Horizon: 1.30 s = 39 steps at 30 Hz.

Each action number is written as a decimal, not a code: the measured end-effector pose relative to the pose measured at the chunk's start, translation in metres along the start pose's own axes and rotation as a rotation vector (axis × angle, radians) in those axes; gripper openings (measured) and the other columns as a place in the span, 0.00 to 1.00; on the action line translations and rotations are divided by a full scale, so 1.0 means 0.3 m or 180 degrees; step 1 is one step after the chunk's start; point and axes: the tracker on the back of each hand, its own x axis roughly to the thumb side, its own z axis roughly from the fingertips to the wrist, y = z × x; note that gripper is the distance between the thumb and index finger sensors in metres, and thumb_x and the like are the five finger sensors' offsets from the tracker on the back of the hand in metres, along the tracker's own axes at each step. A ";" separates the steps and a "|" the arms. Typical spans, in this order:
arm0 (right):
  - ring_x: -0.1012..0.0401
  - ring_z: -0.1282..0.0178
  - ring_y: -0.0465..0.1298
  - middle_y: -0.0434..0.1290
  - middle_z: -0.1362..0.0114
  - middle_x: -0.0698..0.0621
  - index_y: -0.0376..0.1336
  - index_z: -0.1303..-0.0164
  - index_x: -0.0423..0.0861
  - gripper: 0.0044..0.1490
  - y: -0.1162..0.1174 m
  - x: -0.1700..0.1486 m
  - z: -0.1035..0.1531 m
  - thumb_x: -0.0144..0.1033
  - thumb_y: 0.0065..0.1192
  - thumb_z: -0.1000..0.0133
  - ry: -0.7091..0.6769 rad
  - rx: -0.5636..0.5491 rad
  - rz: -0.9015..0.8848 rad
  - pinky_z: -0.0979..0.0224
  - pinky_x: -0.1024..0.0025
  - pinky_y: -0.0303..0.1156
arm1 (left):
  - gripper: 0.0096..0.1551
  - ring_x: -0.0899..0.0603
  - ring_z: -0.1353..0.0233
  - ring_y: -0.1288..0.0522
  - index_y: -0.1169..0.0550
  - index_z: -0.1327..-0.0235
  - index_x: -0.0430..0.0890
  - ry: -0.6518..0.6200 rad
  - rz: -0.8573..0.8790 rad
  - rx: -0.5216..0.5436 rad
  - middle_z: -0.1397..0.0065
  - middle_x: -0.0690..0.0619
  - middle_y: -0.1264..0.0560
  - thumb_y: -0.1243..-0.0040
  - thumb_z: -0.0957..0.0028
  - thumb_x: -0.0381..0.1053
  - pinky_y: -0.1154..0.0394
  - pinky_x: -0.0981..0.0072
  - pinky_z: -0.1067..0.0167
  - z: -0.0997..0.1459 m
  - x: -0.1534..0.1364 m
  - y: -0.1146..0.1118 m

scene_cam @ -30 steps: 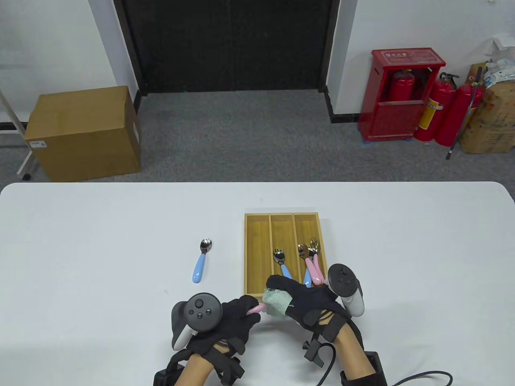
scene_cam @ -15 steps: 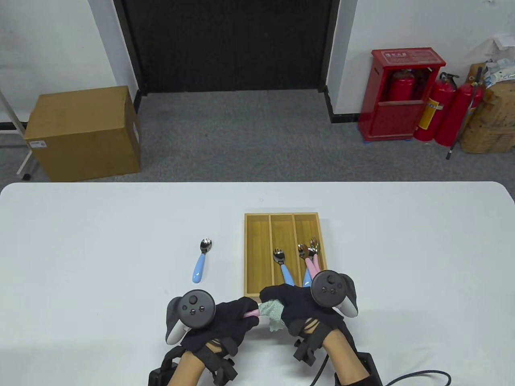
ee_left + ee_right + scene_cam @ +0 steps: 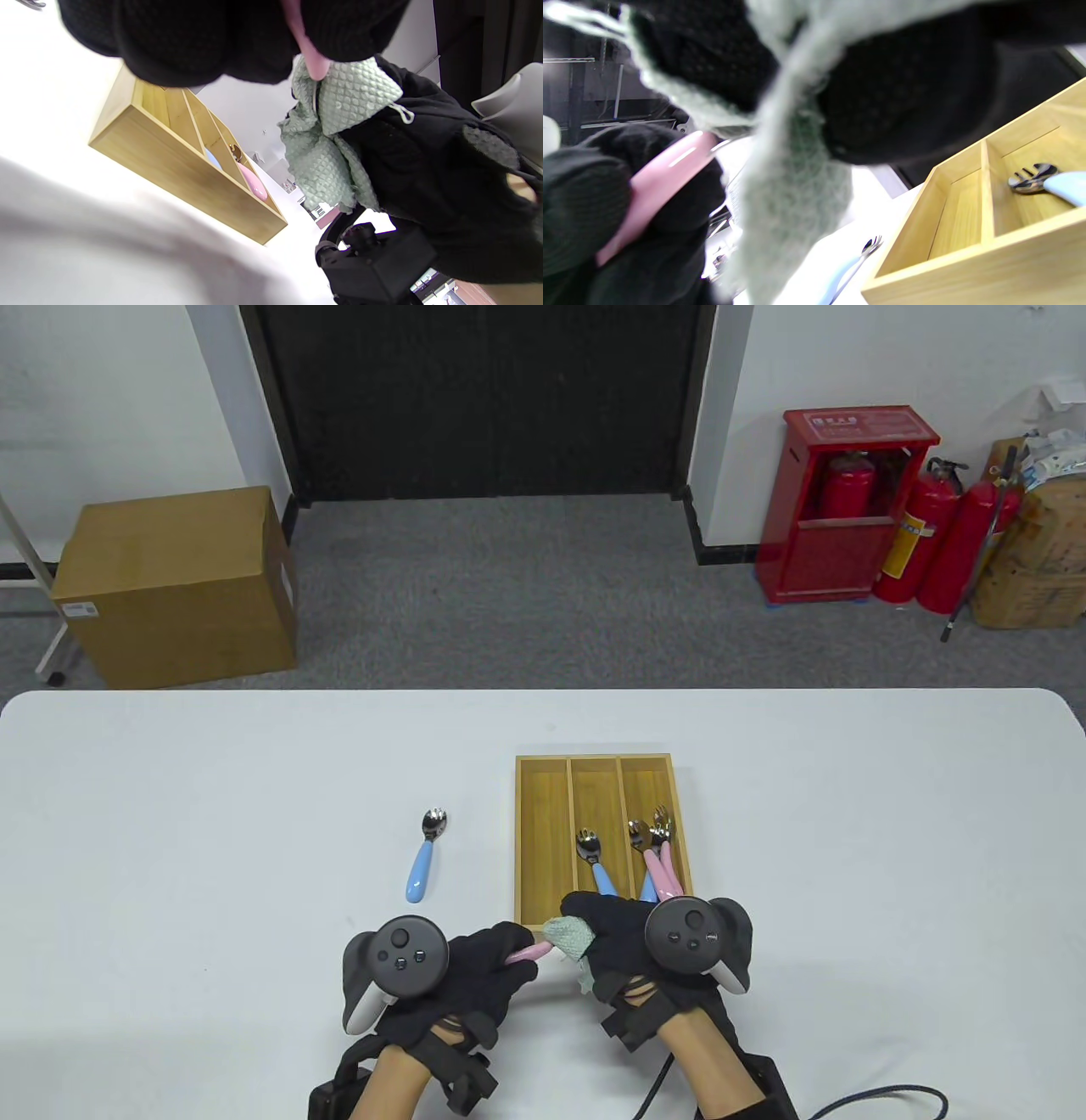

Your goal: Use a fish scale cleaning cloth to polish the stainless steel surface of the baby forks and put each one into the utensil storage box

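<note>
My left hand (image 3: 488,971) grips the pink handle of a baby fork (image 3: 530,954) just in front of the wooden utensil box (image 3: 543,848). The fork's steel end is wrapped inside the pale green fish scale cloth (image 3: 570,937), which my right hand (image 3: 615,942) grips around it. In the left wrist view the pink handle (image 3: 307,55) runs into the cloth (image 3: 335,127). The right wrist view shows the handle (image 3: 653,182) and the cloth (image 3: 797,186) close up. Several forks lie in the box, a blue one (image 3: 594,861) in the middle slot, pink and blue ones (image 3: 657,865) in the right slot. Another blue-handled fork (image 3: 422,857) lies on the table, left of the box.
The white table (image 3: 848,831) stretches wide on both sides of the box. The box's left slot (image 3: 541,840) holds nothing. Beyond the table stand a cardboard box (image 3: 178,585) and a red extinguisher cabinet (image 3: 848,509).
My right hand rolled over on the cloth, its tracker swinging from the right side to the top. Both hands shifted slightly left, still gripping the pink fork and cloth.
</note>
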 end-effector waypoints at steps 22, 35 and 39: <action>0.54 0.77 0.82 0.83 0.59 0.35 0.74 0.48 0.42 0.30 0.044 -0.022 -0.005 0.34 0.72 0.62 0.0035 0.0850 -0.0341 0.72 0.51 0.77 | 0.27 0.44 0.59 0.18 0.22 0.40 0.48 -0.0133 -0.0181 -0.0096 0.54 0.47 0.17 0.36 0.50 0.56 0.26 0.40 0.41 0.000 0.018 -0.016; 0.60 0.83 0.82 0.85 0.66 0.40 0.75 0.52 0.41 0.30 0.022 -0.015 -0.001 0.40 0.69 0.62 0.0215 0.0278 -0.0010 0.78 0.56 0.78 | 0.27 0.45 0.58 0.18 0.23 0.39 0.48 -0.0031 -0.0089 0.0078 0.53 0.48 0.17 0.37 0.49 0.57 0.26 0.40 0.41 0.004 0.016 -0.009; 0.60 0.84 0.82 0.85 0.67 0.40 0.76 0.53 0.41 0.29 0.015 -0.019 0.003 0.41 0.70 0.62 0.0282 0.0078 0.0055 0.79 0.56 0.78 | 0.27 0.45 0.59 0.17 0.23 0.38 0.48 -0.0012 -0.0084 0.0118 0.54 0.48 0.17 0.38 0.49 0.58 0.26 0.41 0.42 0.004 0.018 -0.010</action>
